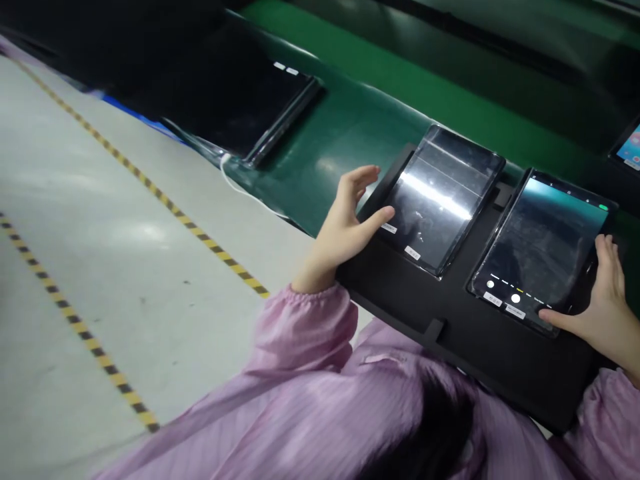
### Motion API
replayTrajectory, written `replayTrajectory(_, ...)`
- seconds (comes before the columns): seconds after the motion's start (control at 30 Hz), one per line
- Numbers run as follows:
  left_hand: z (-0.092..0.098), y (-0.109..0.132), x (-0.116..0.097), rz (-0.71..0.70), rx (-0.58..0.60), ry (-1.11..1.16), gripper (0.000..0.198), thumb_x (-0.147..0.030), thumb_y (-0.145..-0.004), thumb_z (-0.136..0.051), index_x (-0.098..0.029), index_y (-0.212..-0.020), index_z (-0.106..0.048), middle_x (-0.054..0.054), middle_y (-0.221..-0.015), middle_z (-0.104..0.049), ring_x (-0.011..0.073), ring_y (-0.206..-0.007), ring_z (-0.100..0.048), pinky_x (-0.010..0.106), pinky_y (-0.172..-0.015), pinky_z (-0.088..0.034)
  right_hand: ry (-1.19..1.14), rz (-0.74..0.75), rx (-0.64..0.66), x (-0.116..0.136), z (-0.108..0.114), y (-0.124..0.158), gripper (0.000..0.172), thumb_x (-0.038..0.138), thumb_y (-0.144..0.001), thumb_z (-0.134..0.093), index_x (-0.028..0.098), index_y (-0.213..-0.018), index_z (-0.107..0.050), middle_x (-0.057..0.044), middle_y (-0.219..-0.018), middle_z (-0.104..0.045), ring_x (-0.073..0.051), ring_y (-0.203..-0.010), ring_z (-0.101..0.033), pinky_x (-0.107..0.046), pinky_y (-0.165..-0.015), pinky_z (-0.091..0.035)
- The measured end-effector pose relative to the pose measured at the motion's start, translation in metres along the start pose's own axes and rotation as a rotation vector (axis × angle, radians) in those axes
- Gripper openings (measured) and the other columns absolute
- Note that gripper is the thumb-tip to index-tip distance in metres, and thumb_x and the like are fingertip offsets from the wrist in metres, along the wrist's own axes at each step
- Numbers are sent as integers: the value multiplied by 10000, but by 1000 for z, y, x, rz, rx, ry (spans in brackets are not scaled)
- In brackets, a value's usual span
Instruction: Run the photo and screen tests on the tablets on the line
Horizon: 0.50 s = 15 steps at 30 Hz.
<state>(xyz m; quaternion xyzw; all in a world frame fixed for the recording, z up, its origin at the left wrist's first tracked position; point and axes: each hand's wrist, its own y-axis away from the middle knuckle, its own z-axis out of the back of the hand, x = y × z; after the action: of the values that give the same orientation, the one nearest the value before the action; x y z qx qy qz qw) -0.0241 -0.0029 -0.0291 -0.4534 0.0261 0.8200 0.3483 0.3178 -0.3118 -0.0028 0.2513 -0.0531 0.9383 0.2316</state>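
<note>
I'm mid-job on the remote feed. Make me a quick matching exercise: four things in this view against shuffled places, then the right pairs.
Things
1. left hand
2. right hand
3. black tray
4. white cable

Places
A. at the tablet showing on-screen buttons
B. along the edge of the green mat
C. at the tablet with a bright reflection across its dark screen
D. beneath both tablets

Right pairs
1-C
2-A
3-D
4-B
</note>
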Motion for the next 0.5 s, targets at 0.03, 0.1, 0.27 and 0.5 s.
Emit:
replayTrajectory(0.03, -2, 6, 3, 9, -10, 7, 657, -439, -954, -703, -289, -1518, -400, 141, -1593, -496, 342, -1512, -484, 577, -1286, -409, 1, -1, 3, 0, 1, 1, 1408, 666, -659, -827, 252, -1714, 8, -163, -1788, -15, -400, -1655, -17, -671, -1315, -125)
replayTrajectory(0.1, -8, 9, 6, 12, -25, 34, 602, -424, -980, -658, -284, -1505, -401, 146, -1575, -517, 316, -1500, -503, 549, -1275, -431, 1, 0, 18, 1, 4, 1, 1408, 674, -670, -827, 243, -1715, 13, -169, -1788, 0, -396, -1656, -4, -654, -1321, -102)
replayTrajectory(0.27, -13, -1, 4, -4, -16, 50, 500, -356, -1042, -533, -288, -1512, -377, 142, -1581, -528, 266, -1498, -515, 513, -1258, -464, 12, 1, 32, 4, 4, -5, 1418, 640, -662, -846, 239, -1715, 15, -165, -1789, 25, -401, -1655, -1, -630, -1330, -79)
replayTrajectory(0.5, -11, 3, -20, -66, -66, -40, 469, -406, -1063, -514, -328, -1513, -407, 102, -1561, -538, 272, -1501, -505, 534, -1289, -431, 22, -134, -22, 2, 39, 43, 1321, 782, -708, -758, 351, -1721, -26, -100, -1795, -85, -429, -1636, -146, -709, -1284, -244)
